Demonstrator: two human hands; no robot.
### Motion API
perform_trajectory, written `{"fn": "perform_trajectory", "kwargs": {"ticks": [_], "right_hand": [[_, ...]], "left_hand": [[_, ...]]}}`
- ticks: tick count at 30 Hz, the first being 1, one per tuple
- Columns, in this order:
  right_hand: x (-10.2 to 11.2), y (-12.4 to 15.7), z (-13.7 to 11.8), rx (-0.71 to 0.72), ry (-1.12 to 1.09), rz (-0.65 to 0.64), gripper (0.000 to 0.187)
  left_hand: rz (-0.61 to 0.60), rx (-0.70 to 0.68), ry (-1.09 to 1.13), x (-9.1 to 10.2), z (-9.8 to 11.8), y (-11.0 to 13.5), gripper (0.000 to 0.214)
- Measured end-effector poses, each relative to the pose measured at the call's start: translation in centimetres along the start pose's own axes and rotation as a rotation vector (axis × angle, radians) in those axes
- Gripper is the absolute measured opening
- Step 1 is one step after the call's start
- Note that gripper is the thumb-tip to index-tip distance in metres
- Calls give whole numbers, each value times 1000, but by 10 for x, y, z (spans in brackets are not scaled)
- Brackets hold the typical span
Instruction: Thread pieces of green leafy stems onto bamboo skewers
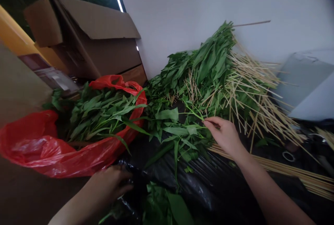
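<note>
**Head view:** one view, looking forward and down at both hands.

**Right fingers:** the right hand [224,138] reached into the greens, its fingers [212,123] together and clamped on a thin green stem [194,111].

**Left fingers:** the left hand [109,183] lay low and well left of the right fingers. Its fingers [126,186] curled into a crumpled black plastic sheet [198,179]; whether they were clamped on it could not be told.

**Leafy stems:** a large heap of leafy green stems [208,57] rose beyond the right fingers, against a white wall [261,2]. More spilled just left of them, and a smaller clump [167,204] lay below them.

**Red bag:** a red plastic bag [39,145] lay left of the right fingers, holding a mass of greens [99,113].

**Skewers:** loose bamboo skewers [250,92] fanned through the heap, just right of the right fingers. A straighter bundle of skewers [294,171] lay lower right.

**State:** the greens stood in three places, and the loose skewers remained mixed into the heap.

**Rest:** an open cardboard box [88,44] stood far left, beyond the bag.
</note>
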State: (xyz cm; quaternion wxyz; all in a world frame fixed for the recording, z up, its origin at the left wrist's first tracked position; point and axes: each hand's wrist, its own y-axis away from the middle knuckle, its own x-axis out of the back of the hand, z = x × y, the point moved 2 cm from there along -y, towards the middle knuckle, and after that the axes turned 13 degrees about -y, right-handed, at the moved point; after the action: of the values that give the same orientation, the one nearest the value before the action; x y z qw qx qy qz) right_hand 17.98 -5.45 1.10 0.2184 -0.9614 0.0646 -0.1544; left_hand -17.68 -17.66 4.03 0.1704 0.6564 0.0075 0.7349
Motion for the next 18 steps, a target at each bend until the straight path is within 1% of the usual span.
{"fn": "perform_trajectory", "kwargs": {"ticks": [1,2,4,6,8,9,11,14,17,18], "right_hand": [[0,0,0,0,3,-1,22],[0,0,-1,0,6,-2,21],[0,-1,-1,-2,13,-3,21],[1,-1,0,-5,19,-2,21],[1,-1,0,-9,23,0,21],[1,-1,0,-10,24,0,21],[1,-1,1,-12,22,-1,22],[0,-1,0,-15,18,-7,22],[-1,-1,0,-21,16,-5,22],[-1,-1,1,-24,16,-3,23]], "left_hand": [[-20,-25,-51,-1,9,-3,21],[-24,-53,-48,-3,21,-7,24],[-25,-110,34,-11,49,-14,25],[-44,-164,111,-23,74,-20,21],[-63,-215,193,-34,90,-23,18],[-70,-232,240,-37,93,-25,18],[-71,-232,342,-39,91,-27,20],[-73,-176,454,-35,73,-31,25],[-116,-159,404,-32,57,-33,24],[-86,-144,351,-31,54,-32,19]]}}
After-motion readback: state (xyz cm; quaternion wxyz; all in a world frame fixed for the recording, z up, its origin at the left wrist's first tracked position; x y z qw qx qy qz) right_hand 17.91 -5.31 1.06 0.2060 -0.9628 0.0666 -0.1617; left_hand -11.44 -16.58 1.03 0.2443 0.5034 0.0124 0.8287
